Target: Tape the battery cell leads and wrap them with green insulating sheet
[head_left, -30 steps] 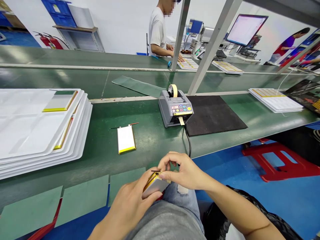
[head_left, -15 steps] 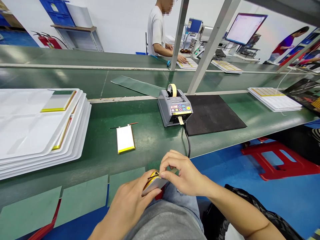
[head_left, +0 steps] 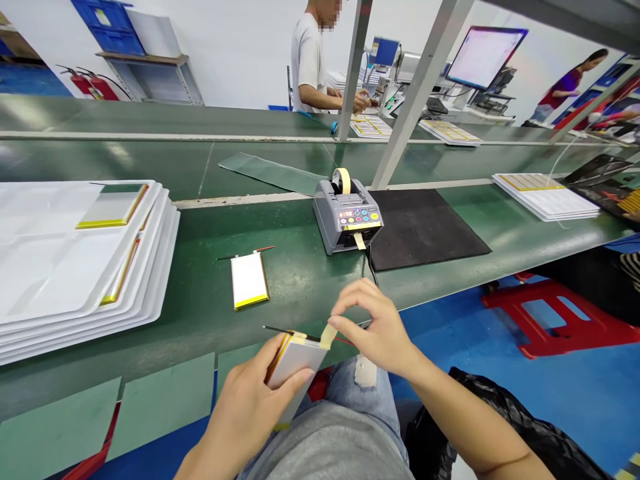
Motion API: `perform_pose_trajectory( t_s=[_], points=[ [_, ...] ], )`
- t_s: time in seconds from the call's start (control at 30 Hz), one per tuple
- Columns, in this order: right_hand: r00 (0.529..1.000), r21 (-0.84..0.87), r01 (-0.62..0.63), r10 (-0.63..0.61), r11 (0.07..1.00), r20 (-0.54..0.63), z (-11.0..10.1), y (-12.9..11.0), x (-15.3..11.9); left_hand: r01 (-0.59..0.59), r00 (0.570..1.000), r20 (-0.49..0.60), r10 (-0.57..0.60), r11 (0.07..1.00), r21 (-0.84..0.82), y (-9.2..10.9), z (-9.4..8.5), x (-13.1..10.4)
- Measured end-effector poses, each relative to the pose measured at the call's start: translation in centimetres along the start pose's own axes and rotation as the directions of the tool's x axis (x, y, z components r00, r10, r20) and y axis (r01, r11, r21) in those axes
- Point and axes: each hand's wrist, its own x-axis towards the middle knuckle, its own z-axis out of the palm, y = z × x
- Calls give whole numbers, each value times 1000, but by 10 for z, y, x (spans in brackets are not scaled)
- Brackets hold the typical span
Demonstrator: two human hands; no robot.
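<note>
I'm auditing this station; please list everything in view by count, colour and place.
Held cell: 1, grey-yellow, lower centre
Tape strip: 1, pale yellow, held cell's top corner
Worktops: 2+, green, across view
Trays: 4+ groups, white, left, right, back
Other cells: 3+, white-yellow or grey-yellow, worktop and trays
Tape dispenser: 1, grey, centre
Mat: 1, black, right of dispenser
Sheets: 4, green, three front left, one behind
Posts: 2, grey, centre
Stool: 1, red, right floor
Bag: 1, black, bottom right
Monitor: 1, black, back right
Extinguishers: 2, red, back left
Crates: 2+, blue, back left
Other people: 2+, white and maroon tops, back
Left hand: 1, bare, on held cell
Right hand: 1, bare, pinching tape strip
</note>
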Motion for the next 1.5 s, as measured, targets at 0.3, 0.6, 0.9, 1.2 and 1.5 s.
perform_pose_trajectory(
  t_s=[0.3,0.6,0.9,1.2,1.5],
  points=[
    [994,-232,77,-57,970,89,5,-1,-16,-96,993,-60,99,994,52,-4,-1,-5],
    [984,98,-42,24,994,179,6,1,-9,-383,908,-97,408,901,205,-22,1,-5],
    [967,107,-107,78,989,243,0,-1,-7,-455,843,-158,514,839,299,-25,-2,-7],
    [977,160,-61,26,985,210,-1,-5,-11,-502,804,-176,568,807,309,-27,0,-6],
    [773,450,-556,236,699,589,0,19,-11,-695,666,-102,739,664,275,-27,1,-7]
  ],
)
